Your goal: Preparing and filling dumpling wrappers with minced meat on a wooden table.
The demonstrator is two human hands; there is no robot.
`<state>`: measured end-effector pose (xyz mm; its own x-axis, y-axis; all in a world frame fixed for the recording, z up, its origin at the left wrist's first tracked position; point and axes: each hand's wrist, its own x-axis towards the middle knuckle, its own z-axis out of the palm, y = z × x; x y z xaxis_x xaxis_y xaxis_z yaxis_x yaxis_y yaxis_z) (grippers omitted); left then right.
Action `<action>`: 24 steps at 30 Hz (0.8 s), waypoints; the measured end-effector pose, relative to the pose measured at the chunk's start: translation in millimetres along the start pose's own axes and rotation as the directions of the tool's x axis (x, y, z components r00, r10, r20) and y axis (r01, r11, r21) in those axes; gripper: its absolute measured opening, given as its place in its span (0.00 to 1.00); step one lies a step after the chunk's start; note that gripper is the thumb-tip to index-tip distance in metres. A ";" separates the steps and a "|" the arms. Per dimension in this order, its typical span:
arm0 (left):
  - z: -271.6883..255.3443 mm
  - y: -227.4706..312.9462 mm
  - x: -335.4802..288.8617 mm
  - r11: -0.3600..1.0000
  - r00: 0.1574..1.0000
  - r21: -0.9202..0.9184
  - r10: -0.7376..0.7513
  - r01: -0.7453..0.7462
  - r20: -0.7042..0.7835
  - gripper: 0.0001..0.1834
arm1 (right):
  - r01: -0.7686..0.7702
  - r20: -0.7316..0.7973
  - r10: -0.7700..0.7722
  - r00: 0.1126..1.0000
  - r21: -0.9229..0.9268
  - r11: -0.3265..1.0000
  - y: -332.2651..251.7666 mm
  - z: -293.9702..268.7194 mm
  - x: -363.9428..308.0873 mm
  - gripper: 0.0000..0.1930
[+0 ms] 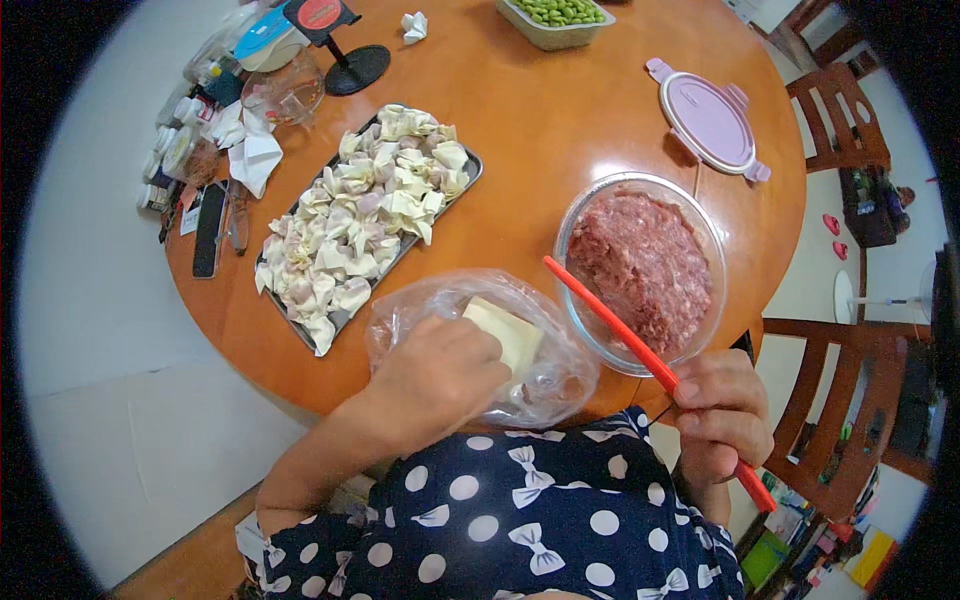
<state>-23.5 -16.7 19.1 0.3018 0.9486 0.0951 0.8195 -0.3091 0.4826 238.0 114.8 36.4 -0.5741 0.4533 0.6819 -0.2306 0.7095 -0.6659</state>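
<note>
My left hand [440, 375] reaches over a clear plastic bag [562, 375] and is closed at the near-left edge of a stack of square wonton wrappers [508, 335] inside it. Its fingertips are partly hidden, so how many wrappers they pinch does not show. Held slantwise in my right hand [725, 415] are red chopsticks [620, 328], close together. Their tip end passes over the near-left rim of a clear bowl [716, 245] of raw minced meat [640, 265]. On a dark tray [478, 165] to the left lie many folded wontons [370, 215], heaped together.
A lilac lid [710, 120] lies beyond the bowl, and a container of green edamame [555, 15] stands at the far edge. Back left are a black stand [355, 70], a glass bowl [290, 90], crumpled tissues [253, 155], a phone [209, 230] and bottles. Wooden chairs [840, 115] stand at right.
</note>
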 end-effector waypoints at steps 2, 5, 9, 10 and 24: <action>5.9 0.7 0.5 0.999 0.999 0.044 0.033 -0.031 -0.037 0.07 | -0.001 -0.013 0.001 1.000 0.020 1.000 0.8 2.7 -0.7 0.26; 9.4 1.0 1.4 0.992 0.994 0.108 0.074 -0.066 -0.079 0.04 | 0.017 -0.021 -0.016 1.000 0.050 0.999 5.1 1.9 -1.5 0.25; 18.3 -4.1 -1.1 0.993 0.987 0.111 0.051 -0.034 -0.152 0.04 | -0.018 -0.019 0.019 1.000 0.044 0.999 1.2 1.3 1.3 0.25; 17.3 -5.1 -1.4 0.993 0.987 0.112 0.053 -0.036 -0.152 0.04 | -0.018 -0.021 0.019 1.000 0.042 0.999 1.9 1.0 1.0 0.25; 11.1 -3.2 25.8 0.998 0.998 0.062 -0.019 0.023 -0.061 0.29 | -0.045 -0.025 0.048 0.999 0.113 0.993 -1.0 5.3 -0.5 0.24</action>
<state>-12.9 8.0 10.4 0.2559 0.9567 0.1390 0.8548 -0.2911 0.4296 234.3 111.0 35.1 -0.5651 0.5001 0.6562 -0.2915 0.6230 -0.7258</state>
